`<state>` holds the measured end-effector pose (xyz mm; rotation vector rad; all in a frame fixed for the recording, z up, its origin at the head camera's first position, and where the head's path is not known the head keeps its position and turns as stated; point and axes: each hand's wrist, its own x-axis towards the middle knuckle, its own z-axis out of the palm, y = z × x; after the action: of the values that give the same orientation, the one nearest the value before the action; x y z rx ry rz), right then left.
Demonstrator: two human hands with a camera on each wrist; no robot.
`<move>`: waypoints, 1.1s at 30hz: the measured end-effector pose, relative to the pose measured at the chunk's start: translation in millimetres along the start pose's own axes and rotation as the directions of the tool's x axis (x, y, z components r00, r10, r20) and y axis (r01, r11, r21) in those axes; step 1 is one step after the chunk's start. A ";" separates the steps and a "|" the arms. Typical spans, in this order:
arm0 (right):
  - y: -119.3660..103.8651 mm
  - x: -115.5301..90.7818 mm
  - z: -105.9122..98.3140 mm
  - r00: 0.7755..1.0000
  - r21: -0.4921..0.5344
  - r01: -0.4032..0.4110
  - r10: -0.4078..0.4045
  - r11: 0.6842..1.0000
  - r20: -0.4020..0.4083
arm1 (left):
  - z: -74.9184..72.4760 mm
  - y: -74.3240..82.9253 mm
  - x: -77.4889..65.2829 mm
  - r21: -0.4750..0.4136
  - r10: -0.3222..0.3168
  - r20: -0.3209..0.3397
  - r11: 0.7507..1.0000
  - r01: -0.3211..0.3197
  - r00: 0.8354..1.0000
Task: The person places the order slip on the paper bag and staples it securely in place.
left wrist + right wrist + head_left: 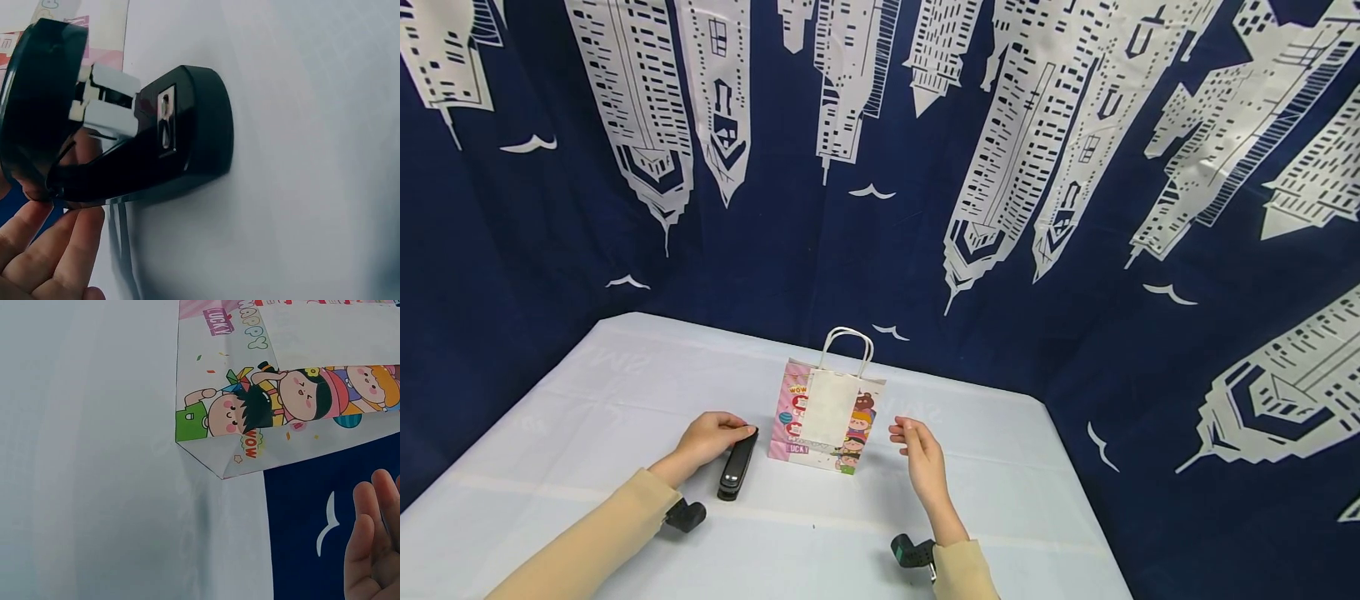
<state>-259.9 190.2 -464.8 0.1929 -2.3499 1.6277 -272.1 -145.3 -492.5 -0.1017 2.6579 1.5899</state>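
A black stapler (739,465) lies on the table, long side running away from me. My left hand (711,437) grips its far end, thumb and fingers around the hinge side. In the left wrist view the mouth of the stapler (200,119) faces the camera, and my fingers (78,250) are at its side. Right of it stands a paper gift bag (787,417) with cartoon children and white handles. A plain white rectangle (830,408) covers the middle of its front. Beside the bag's right edge my right hand (922,454) is raised with loosely bent fingers, holding nothing.
A white cloth covers the table (985,500). Behind it hangs a dark blue curtain (880,250) with white buildings and birds. Black wrist cameras sit below the left (686,515) and right (912,551) hands.
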 end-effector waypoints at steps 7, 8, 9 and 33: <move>-19.3 -6.5 -2.2 1.000 0.008 -0.014 0.014 1.000 0.020 | -0.4 0.1 -1.9 0.068 0.029 -0.005 0.997 -0.028 1.000; -25.2 -8.5 -2.4 0.999 0.010 -0.022 0.022 1.000 0.023 | -0.4 0.1 -2.0 0.072 0.030 -0.005 0.997 -0.030 1.000; -30.5 -10.4 -2.5 0.999 0.012 -0.029 0.029 1.000 0.027 | -0.4 0.2 -2.2 0.075 0.031 -0.005 0.997 -0.031 0.999; -1.2 -2.8 -0.6 0.999 0.014 -0.047 0.047 0.999 0.025 | 2.2 -5.2 -0.2 0.006 -0.019 -0.008 1.000 0.019 1.000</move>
<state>-256.8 190.1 -464.3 0.1626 -2.3788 1.6738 -271.6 -145.9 -498.1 -0.1328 2.6594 1.5800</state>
